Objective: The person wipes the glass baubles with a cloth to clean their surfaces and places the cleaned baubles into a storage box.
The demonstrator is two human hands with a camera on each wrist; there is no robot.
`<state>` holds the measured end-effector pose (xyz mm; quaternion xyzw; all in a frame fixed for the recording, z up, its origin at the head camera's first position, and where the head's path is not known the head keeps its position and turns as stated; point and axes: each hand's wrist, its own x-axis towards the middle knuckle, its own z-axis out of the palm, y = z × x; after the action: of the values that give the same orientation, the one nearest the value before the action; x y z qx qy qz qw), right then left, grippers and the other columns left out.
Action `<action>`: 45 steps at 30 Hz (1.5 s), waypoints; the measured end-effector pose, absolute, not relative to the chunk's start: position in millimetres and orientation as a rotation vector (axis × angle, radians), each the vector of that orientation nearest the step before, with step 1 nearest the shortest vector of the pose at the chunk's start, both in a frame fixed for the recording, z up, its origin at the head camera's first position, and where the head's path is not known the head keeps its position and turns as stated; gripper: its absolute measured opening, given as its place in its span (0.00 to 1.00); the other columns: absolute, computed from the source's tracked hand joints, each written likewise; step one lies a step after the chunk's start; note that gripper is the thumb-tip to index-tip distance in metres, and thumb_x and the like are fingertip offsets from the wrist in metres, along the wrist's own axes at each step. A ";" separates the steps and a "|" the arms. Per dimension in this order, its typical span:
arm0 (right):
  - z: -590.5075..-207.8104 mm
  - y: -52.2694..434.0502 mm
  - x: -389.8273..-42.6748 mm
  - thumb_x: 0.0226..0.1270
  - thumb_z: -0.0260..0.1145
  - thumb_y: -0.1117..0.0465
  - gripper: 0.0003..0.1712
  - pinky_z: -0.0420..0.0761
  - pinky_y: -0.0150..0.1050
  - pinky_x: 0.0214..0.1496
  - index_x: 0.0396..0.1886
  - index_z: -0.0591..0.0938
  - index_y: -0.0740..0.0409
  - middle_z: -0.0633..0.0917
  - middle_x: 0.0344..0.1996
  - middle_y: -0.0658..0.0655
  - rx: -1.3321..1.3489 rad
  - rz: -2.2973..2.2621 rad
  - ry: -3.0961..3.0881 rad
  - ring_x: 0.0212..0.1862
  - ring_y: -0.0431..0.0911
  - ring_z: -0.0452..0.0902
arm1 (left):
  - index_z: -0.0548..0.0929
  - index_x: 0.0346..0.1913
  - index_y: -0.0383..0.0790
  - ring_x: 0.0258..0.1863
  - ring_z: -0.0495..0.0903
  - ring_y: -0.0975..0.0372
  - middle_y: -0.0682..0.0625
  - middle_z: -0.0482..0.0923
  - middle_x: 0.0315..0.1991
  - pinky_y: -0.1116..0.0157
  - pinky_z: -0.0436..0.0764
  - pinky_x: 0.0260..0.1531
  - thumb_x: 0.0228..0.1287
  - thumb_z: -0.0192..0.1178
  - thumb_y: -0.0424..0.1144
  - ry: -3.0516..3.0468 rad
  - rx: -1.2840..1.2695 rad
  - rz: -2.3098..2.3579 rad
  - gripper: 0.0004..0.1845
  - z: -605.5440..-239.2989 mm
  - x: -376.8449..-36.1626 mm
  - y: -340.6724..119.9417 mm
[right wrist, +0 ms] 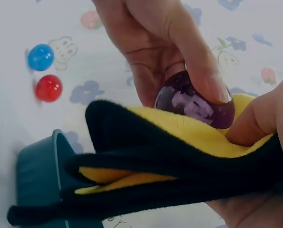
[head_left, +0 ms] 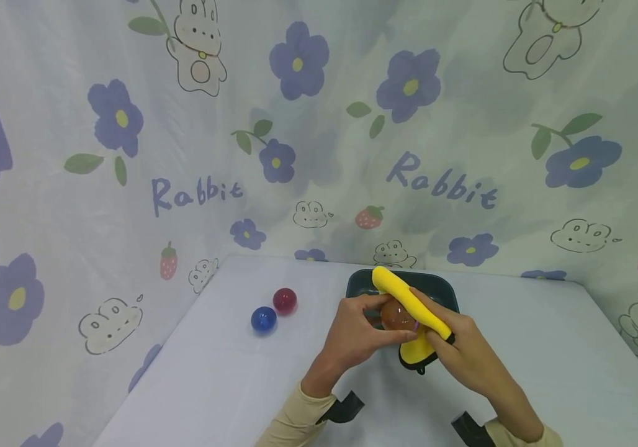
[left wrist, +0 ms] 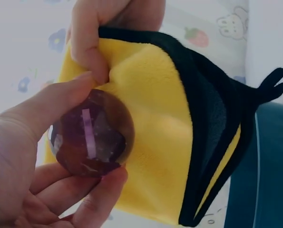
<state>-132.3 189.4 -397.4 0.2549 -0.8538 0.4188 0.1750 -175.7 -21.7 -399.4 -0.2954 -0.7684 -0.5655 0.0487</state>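
My left hand (head_left: 360,332) grips a dark, glossy amber-purple ball (head_left: 397,315) between thumb and fingers, just in front of a dark teal tray (head_left: 442,287). In the left wrist view the ball (left wrist: 91,134) rests against a yellow cloth with black edging (left wrist: 170,128). My right hand (head_left: 458,347) holds that cloth (head_left: 411,304) folded, thumb pressing it against the ball. The right wrist view shows the ball (right wrist: 196,100) sitting on the cloth (right wrist: 179,156), with a black hanging loop at one corner.
A blue ball (head_left: 264,319) and a red ball (head_left: 285,300) lie on the pale tabletop (head_left: 548,366) to the left of the tray. A flower-and-rabbit printed curtain (head_left: 319,124) walls in the back and sides.
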 end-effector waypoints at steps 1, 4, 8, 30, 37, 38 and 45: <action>-397.6 189.8 -132.4 0.68 0.59 0.78 0.38 0.78 0.30 0.29 0.77 0.70 0.56 0.84 0.35 0.52 0.727 1.210 -2.416 0.28 0.33 0.71 | 0.86 0.61 0.46 0.47 0.87 0.68 0.53 0.90 0.50 0.66 0.89 0.47 0.56 0.79 0.46 -2.339 -0.899 -1.713 0.28 -399.5 -175.1 -21.7; -397.5 190.5 -132.1 0.70 0.58 0.77 0.37 0.74 0.31 0.25 0.78 0.69 0.58 0.79 0.29 0.50 0.736 1.281 -2.409 0.24 0.34 0.68 | 0.86 0.62 0.46 0.46 0.86 0.68 0.53 0.90 0.49 0.66 0.89 0.46 0.55 0.79 0.46 -2.332 -0.881 -1.692 0.30 -399.6 -174.3 -21.5; -398.3 189.2 -132.9 0.71 0.58 0.75 0.35 0.75 0.31 0.24 0.77 0.68 0.62 0.75 0.27 0.51 0.707 1.347 -2.412 0.23 0.35 0.67 | 0.86 0.62 0.47 0.44 0.85 0.68 0.53 0.88 0.46 0.69 0.88 0.45 0.54 0.80 0.45 -2.308 -0.869 -1.675 0.31 -399.8 -175.2 -21.5; -393.1 176.5 -124.8 0.73 0.63 0.68 0.34 0.84 0.32 0.32 0.76 0.67 0.67 0.86 0.52 0.66 0.444 1.429 -2.556 0.34 0.42 0.78 | 0.85 0.58 0.48 0.46 0.83 0.63 0.51 0.87 0.49 0.68 0.89 0.43 0.54 0.80 0.51 -2.199 -0.603 -1.855 0.29 -401.7 -178.5 -20.1; -393.6 174.1 -122.4 0.72 0.63 0.69 0.35 0.91 0.37 0.44 0.77 0.67 0.67 0.82 0.64 0.70 0.507 1.395 -2.532 0.42 0.44 0.83 | 0.82 0.63 0.46 0.51 0.84 0.60 0.51 0.86 0.52 0.61 0.89 0.51 0.55 0.79 0.49 -2.240 -0.571 -1.857 0.33 -401.2 -182.1 -24.4; -393.5 173.7 -122.2 0.72 0.63 0.70 0.35 0.91 0.37 0.44 0.77 0.67 0.67 0.82 0.64 0.70 0.513 1.390 -2.528 0.42 0.43 0.83 | 0.83 0.62 0.46 0.51 0.84 0.60 0.51 0.86 0.53 0.60 0.89 0.53 0.55 0.79 0.50 -2.250 -0.571 -1.860 0.32 -401.1 -182.5 -25.1; -391.9 170.2 -118.4 0.69 0.62 0.74 0.36 0.85 0.29 0.34 0.77 0.68 0.64 0.83 0.62 0.70 0.531 1.329 -2.463 0.35 0.39 0.80 | 0.84 0.59 0.46 0.53 0.83 0.61 0.53 0.86 0.52 0.60 0.86 0.58 0.55 0.79 0.51 -2.342 -0.573 -1.816 0.30 -399.5 -183.7 -30.0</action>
<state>-118.4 170.2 -391.9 0.1844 -0.8554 0.4615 0.1458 -183.7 -30.0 -399.5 -0.1894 -0.7744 -0.6005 0.0613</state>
